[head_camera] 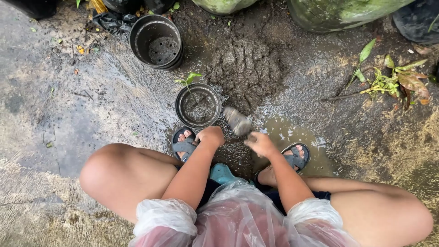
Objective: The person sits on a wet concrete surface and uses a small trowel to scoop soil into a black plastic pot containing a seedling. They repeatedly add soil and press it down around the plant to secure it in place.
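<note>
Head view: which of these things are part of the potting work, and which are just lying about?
In use:
- small pot with seedling, by the left hand
- mud clump, blurred, by the right hand
- mud pile

Lying about:
- stacked empty pots
- loose leafy stems
- green sacks

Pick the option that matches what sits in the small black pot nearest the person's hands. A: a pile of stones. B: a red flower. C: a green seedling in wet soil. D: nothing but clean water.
C: the small black pot, just ahead of the left hand, holds dark wet soil with a thin green seedling rising at its far rim.
</note>
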